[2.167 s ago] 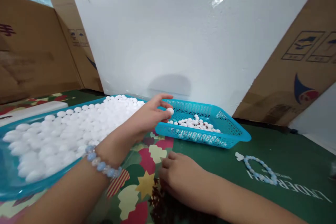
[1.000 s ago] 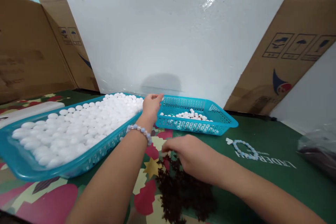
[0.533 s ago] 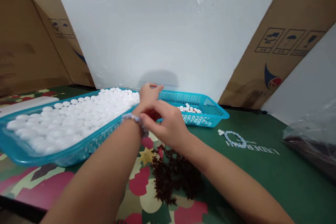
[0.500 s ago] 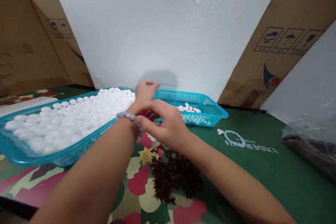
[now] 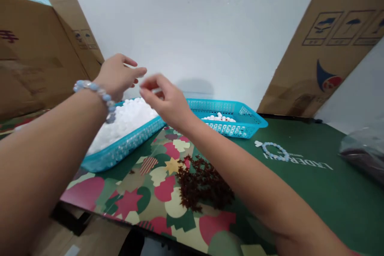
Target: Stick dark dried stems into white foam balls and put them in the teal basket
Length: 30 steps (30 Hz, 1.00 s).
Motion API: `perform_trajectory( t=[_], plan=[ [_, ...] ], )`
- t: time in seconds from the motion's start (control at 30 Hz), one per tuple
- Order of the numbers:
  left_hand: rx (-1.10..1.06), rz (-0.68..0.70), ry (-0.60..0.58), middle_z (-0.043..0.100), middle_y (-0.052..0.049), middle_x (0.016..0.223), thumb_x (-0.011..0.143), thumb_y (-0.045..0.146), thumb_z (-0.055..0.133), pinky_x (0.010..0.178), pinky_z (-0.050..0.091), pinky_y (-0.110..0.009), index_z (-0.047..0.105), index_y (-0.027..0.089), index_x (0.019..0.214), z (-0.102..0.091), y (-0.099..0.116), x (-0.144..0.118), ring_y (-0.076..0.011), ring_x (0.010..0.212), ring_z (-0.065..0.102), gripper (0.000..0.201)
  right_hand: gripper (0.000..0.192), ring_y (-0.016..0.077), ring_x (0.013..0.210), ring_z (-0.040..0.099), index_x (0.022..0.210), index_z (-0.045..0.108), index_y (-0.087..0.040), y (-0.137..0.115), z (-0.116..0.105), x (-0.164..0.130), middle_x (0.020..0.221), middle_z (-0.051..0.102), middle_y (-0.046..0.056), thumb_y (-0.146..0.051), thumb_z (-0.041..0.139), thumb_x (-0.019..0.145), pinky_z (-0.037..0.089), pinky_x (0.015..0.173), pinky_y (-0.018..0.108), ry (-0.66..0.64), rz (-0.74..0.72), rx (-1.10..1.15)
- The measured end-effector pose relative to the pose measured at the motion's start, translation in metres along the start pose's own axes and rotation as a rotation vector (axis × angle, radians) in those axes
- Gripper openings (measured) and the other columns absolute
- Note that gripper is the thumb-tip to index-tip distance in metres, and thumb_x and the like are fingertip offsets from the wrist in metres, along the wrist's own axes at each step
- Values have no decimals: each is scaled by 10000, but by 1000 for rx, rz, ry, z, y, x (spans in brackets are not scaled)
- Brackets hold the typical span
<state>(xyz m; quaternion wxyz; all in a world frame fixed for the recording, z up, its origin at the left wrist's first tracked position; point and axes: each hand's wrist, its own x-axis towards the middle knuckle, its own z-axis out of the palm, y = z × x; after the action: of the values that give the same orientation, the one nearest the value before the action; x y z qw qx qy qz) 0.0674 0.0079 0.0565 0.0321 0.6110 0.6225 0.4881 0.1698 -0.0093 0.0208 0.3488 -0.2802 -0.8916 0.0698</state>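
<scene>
Left hand: raised (image 5: 121,73), left of the basket and higher than its rim, fingers loosely bent and parted, thumb standing off from the forefinger.
Right hand: raised (image 5: 165,98), just left of the basket and near the left hand, fingers curled in, thumb tip close to the forefinger (blurred there, so I cannot tell whether it pinches anything).
Basket: a blue openwork one (image 5: 237,131) on the bench (image 5: 151,186), with small white balls (image 5: 220,117) in a low heap inside.
Tray: blue too (image 5: 132,140), left of the basket and filled with larger-looking white balls (image 5: 129,118); its far end is partly hidden by the hands.
Brown pile: small star-like bits (image 5: 202,184) on the bench, on the near side of the basket.
Bracelets: one of pale blue beads on the left wrist (image 5: 105,98); a similar loose loop (image 5: 286,154) to the right of the basket and nearer.
Bag: clear plastic (image 5: 363,148), well right of the basket, dark contents.
Board: white (image 5: 180,36), upright behind the basket.
</scene>
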Motion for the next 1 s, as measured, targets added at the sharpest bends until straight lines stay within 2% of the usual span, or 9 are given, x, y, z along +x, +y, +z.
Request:
perform_trajectory(
  t=[0.07, 0.13, 0.2, 0.27, 0.4, 0.57, 0.73, 0.87, 1.0],
  plan=[
    [159, 39, 0, 481, -16, 743, 729, 216, 388, 615, 375, -317, 457, 88, 881, -16, -6, -11, -137, 678, 472, 210, 188, 116, 791, 470, 888, 451, -28, 6, 19, -12, 850, 499, 59, -76, 311, 773, 363, 665, 209, -232, 10, -10],
    [280, 73, -13, 452, 15, 643, 636, 188, 511, 610, 344, -296, 482, 103, 855, -28, -15, -24, -130, 622, 447, 237, 92, 110, 689, 508, 773, 522, -78, 9, 40, -21, 739, 543, 20, -70, 482, 691, 402, 627, 218, -464, -74, 3],
    [348, 86, -39, 428, 31, 606, 570, 153, 561, 586, 319, -260, 482, 124, 871, -35, -26, -37, -114, 571, 424, 313, 147, 129, 695, 513, 842, 507, -103, 7, 60, -26, 785, 536, 28, -160, 509, 707, 425, 616, 275, -589, -140, -12],
    [383, 72, -66, 434, 26, 626, 568, 159, 549, 541, 305, -227, 466, 145, 897, -39, -36, -47, -111, 544, 424, 340, 196, 154, 766, 500, 907, 481, -111, 3, 74, -26, 874, 513, 45, -198, 486, 732, 422, 649, 313, -643, -187, -38],
    [392, 14, -155, 460, -14, 698, 596, 190, 483, 485, 322, -221, 430, 159, 927, -39, -55, -61, -138, 531, 467, 337, 120, 144, 786, 492, 853, 503, -104, -4, 83, -24, 861, 516, 40, -134, 451, 749, 419, 650, 304, -694, -238, -93],
    [365, -12, -211, 427, -55, 768, 626, 228, 340, 572, 349, -287, 340, 154, 1012, -40, -66, -76, -194, 649, 475, 394, 124, 167, 687, 511, 799, 542, -101, -1, 63, -29, 771, 536, 70, -109, 449, 718, 409, 543, 267, -626, -156, -184],
    [345, 12, -196, 409, -70, 762, 604, 273, 317, 616, 337, -338, 313, 129, 1040, -40, -67, -85, -235, 724, 451, 459, 208, 172, 699, 495, 833, 561, -131, 8, 28, -40, 801, 530, 83, -69, 401, 716, 372, 564, 250, -492, -18, -203],
    [363, 54, -171, 424, -65, 752, 623, 283, 305, 600, 347, -333, 324, 159, 1032, -37, -65, -88, -222, 696, 448, 427, 205, 138, 645, 487, 718, 590, -125, 16, 11, -49, 688, 548, 52, -24, 413, 692, 359, 550, 215, -505, 48, -183],
    [404, 160, -71, 438, -47, 756, 644, 292, 339, 646, 330, -319, 333, 208, 1018, -34, -61, -93, -212, 721, 425, 383, 170, 146, 648, 497, 767, 578, -108, 25, 6, -54, 719, 560, 66, -35, 448, 687, 367, 557, 227, -538, 77, -172]
  ],
)
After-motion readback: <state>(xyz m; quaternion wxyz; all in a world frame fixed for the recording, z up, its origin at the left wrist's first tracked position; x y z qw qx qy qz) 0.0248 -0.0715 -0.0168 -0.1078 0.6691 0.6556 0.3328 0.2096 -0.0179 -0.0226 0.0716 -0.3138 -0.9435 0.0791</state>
